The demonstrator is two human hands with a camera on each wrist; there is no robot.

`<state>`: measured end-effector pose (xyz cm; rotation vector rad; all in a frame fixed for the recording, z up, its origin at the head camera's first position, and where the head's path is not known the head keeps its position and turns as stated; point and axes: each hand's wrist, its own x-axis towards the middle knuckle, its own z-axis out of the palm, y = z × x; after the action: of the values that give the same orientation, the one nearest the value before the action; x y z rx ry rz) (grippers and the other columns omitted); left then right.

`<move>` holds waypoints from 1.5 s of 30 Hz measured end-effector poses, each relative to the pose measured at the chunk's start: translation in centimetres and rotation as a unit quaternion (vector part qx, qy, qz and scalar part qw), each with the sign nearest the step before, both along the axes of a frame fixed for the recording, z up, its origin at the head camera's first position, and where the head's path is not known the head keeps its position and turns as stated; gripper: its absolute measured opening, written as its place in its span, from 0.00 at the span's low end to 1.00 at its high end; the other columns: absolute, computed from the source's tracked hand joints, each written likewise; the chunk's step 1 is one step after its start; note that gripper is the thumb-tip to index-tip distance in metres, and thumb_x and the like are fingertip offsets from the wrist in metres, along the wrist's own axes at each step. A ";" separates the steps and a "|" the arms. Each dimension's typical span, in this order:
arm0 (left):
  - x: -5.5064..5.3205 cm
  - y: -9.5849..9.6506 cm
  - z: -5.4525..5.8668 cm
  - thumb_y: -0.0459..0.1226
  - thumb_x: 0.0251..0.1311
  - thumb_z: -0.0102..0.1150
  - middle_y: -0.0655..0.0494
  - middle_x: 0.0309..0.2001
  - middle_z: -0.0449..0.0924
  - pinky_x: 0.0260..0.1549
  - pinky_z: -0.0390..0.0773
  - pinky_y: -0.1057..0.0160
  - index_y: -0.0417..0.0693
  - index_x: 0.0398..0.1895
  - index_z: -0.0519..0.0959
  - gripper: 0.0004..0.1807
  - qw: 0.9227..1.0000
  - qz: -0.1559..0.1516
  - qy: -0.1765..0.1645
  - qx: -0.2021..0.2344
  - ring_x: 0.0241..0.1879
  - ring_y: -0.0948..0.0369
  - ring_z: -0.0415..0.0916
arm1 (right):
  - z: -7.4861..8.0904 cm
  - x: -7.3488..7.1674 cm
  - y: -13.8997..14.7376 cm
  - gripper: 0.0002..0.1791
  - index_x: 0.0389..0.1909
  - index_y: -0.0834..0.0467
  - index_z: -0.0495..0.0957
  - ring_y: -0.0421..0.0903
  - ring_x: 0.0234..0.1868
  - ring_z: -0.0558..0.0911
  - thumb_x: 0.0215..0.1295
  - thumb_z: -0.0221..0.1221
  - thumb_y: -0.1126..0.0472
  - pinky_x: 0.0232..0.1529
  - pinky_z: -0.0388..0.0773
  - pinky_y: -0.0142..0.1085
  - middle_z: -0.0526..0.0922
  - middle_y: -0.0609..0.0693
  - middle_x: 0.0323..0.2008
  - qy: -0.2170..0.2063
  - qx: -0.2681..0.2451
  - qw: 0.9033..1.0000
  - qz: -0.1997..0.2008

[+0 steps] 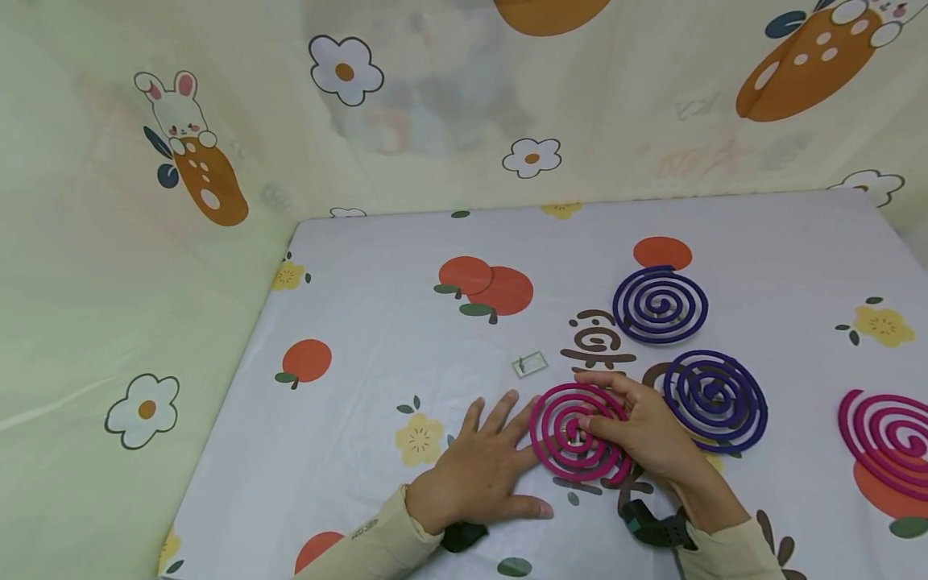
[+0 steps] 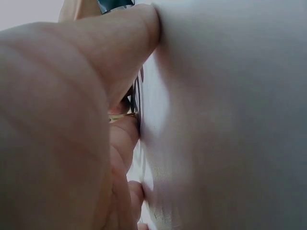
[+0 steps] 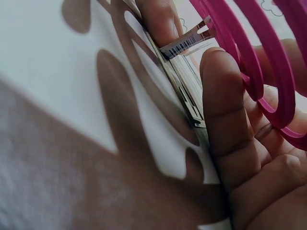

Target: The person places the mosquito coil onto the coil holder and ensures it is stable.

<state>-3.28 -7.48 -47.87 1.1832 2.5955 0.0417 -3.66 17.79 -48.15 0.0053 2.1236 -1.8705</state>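
Observation:
A pink mosquito coil (image 1: 551, 451) is held by my right hand (image 1: 652, 427), its thumb on the coil's centre and its fingers at the far rim. Beneath the coil lies a small metal coil stand (image 3: 189, 91), whose raised prong reaches up to the pink spiral in the right wrist view. My left hand (image 1: 478, 467) rests on the table with fingers spread and straight. One of its fingers reaches under the pink coil, and a fingertip (image 3: 158, 21) touches the stand's base. In the left wrist view, the palm hides most of the work.
Another metal stand (image 1: 530, 364) lies flat beyond the hands. Two dark blue coils, a far one (image 1: 660, 337) and a nearer one (image 1: 758, 403), lie to the right. A second pink coil (image 1: 850, 427) sits at the far right. Printed cloth (image 1: 362, 282) covers the table.

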 end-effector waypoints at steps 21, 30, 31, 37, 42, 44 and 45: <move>-1.4 -1.0 0.4 0.70 0.65 0.55 0.52 0.82 0.57 0.74 0.62 0.46 0.51 0.79 0.65 0.48 0.996 0.036 0.010 0.077 0.81 0.52 0.52 | 0.5 0.1 0.1 0.31 0.69 0.60 0.74 0.51 0.54 0.84 0.66 0.70 0.63 0.46 0.85 0.32 0.81 0.65 0.61 0.003 0.058 0.998 -0.015; -1.1 -0.5 0.4 0.69 0.61 0.61 0.55 0.75 0.68 0.70 0.69 0.46 0.53 0.80 0.61 0.51 0.989 0.063 0.012 0.137 0.75 0.55 0.63 | 1.3 1.4 0.1 0.36 0.72 0.57 0.73 0.49 0.46 0.88 0.64 0.73 0.58 0.38 0.86 0.33 0.85 0.61 0.55 0.064 0.145 0.987 0.005; -1.1 -0.4 0.4 0.69 0.60 0.62 0.55 0.75 0.68 0.69 0.69 0.46 0.53 0.80 0.60 0.52 0.988 0.065 0.008 0.142 0.75 0.55 0.63 | 1.4 1.6 0.1 0.37 0.72 0.56 0.73 0.50 0.47 0.87 0.63 0.74 0.57 0.39 0.85 0.33 0.84 0.60 0.56 0.082 0.164 0.983 0.011; -0.8 0.1 0.3 0.69 0.59 0.64 0.58 0.74 0.69 0.70 0.67 0.48 0.52 0.82 0.58 0.55 0.986 0.063 -0.005 0.157 0.74 0.58 0.64 | 2.2 2.4 0.4 0.49 0.74 0.59 0.69 0.53 0.56 0.82 0.53 0.80 0.52 0.48 0.83 0.34 0.79 0.58 0.63 0.154 0.235 0.958 0.063; -0.8 0.3 0.3 0.69 0.60 0.63 0.58 0.74 0.69 0.71 0.67 0.49 0.52 0.82 0.58 0.54 0.986 0.066 0.004 0.156 0.73 0.58 0.65 | 2.6 2.7 0.4 0.59 0.76 0.62 0.66 0.59 0.65 0.77 0.43 0.84 0.50 0.60 0.80 0.53 0.74 0.60 0.69 0.162 0.275 0.943 0.098; -0.9 0.4 0.3 0.68 0.59 0.64 0.58 0.74 0.70 0.71 0.68 0.50 0.52 0.81 0.59 0.54 0.985 0.064 0.008 0.160 0.72 0.59 0.66 | 2.6 2.7 0.2 0.62 0.76 0.65 0.65 0.63 0.67 0.75 0.40 0.85 0.50 0.62 0.76 0.60 0.70 0.63 0.72 0.170 0.287 0.936 0.110; -1.0 0.4 0.4 0.67 0.59 0.65 0.58 0.73 0.70 0.70 0.68 0.51 0.52 0.81 0.59 0.53 0.985 0.062 0.009 0.164 0.72 0.59 0.67 | 2.6 2.7 0.1 0.63 0.75 0.67 0.65 0.65 0.68 0.73 0.39 0.85 0.50 0.63 0.74 0.63 0.68 0.65 0.73 0.177 0.294 0.932 0.114</move>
<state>-4.24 -7.03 -47.49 1.1228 2.7484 0.5026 -0.97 17.92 -45.51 -0.4560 2.7128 -1.1117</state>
